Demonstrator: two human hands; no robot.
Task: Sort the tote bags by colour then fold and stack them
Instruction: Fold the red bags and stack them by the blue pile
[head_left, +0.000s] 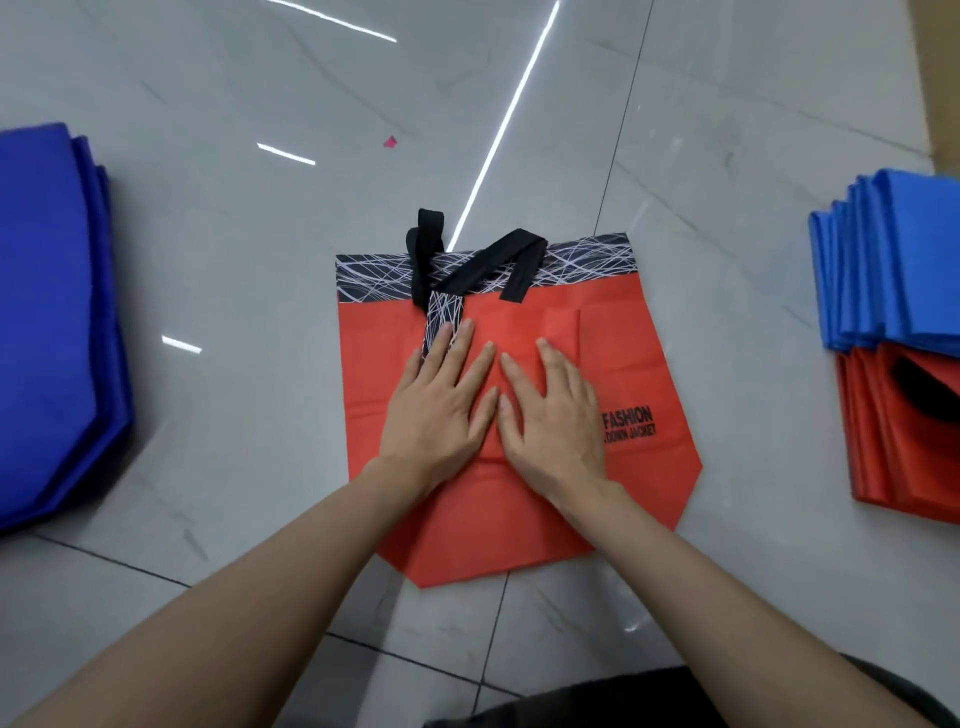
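Pressing the red tote bag (519, 525), left hand (431, 415) and right hand (556, 421) lie flat between blue stacks (47, 312) (909, 260).

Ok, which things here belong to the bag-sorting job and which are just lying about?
Job: red tote bag, pressed flat by left hand and right hand; dark blue pile; folded blue stack lying on folded red stack.
Lying about: pink scrap on the floor.

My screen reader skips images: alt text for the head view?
The left hand and right hand press flat on a red tote bag on the floor. A dark blue pile lies left; a blue stack and red stack lie right.
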